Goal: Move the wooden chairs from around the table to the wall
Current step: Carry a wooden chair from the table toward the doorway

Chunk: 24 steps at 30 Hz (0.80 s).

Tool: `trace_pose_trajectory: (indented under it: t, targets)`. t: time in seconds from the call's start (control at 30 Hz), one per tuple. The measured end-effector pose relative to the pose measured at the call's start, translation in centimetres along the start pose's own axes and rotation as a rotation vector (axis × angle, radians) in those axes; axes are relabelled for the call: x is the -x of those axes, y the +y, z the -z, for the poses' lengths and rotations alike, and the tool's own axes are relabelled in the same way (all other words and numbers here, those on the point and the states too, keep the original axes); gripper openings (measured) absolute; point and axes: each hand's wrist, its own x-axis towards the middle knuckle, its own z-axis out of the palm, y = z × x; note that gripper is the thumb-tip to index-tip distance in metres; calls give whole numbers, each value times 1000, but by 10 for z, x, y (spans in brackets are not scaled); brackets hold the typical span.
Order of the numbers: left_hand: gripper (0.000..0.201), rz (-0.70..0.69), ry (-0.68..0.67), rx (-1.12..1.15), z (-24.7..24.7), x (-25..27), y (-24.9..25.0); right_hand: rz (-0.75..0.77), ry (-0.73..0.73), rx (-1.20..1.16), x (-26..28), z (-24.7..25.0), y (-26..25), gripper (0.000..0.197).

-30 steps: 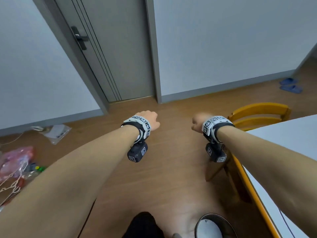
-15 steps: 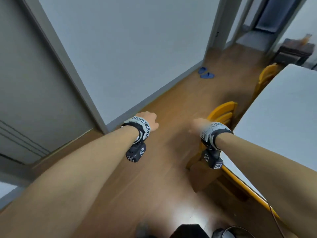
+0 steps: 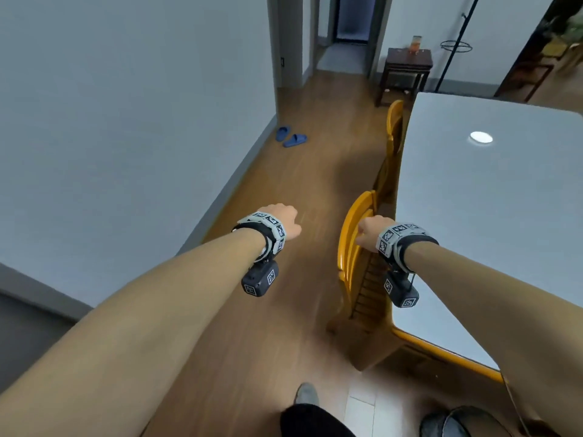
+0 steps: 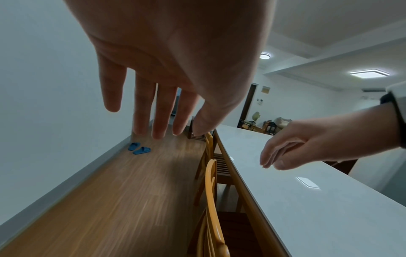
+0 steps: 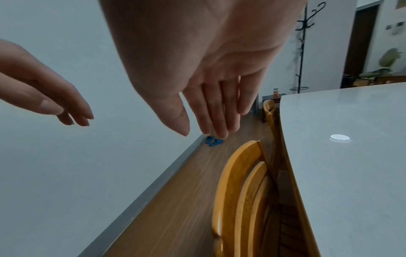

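Observation:
Two yellow wooden chairs stand tucked against the left side of the white table (image 3: 492,216). The near chair (image 3: 350,247) (image 5: 239,182) (image 4: 212,200) shows its curved backrest; the far chair (image 3: 394,121) (image 4: 208,144) (image 5: 269,107) stands further along the same side. My right hand (image 3: 369,230) (image 5: 208,97) hovers just above the near chair's backrest, fingers straight, holding nothing. Out over the bare floor to the chair's left, my left hand (image 3: 284,220) (image 4: 153,97) is empty too, its fingers spread. The grey wall (image 3: 126,121) runs along the left.
Blue slippers (image 3: 290,137) lie by the wall's skirting. A dark side table (image 3: 405,70) with a jar stands beyond the far chair, beside a coat stand (image 3: 454,45). A strip of wooden floor (image 3: 315,171) runs between wall and chairs. A bin (image 3: 457,421) sits at my feet.
My view has swung right from the door to along the wall and table. Both arms stay outstretched, and the right hand now hovers over the near chair's backrest.

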Motion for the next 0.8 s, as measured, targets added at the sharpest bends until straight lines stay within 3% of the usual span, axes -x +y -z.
trace_pose_trajectory:
  t: [0.27, 0.43, 0.63, 0.8]
  targets:
    - [42, -168, -26, -59, 33, -116, 12, -117, -43, -98, -73, 5, 17, 26]
    - [39, -324, -71, -110, 22, -198, 24, -278, -97, -204, -116, -15, 29, 21]
    - [46, -638, -147, -256, 1, -300, 49, -536, -130, -418, -159, -61, 12, 23]
    - [45, -910, -194, -350, -16, -339, 62, -709, -206, -608, -175, -82, -22, 45]
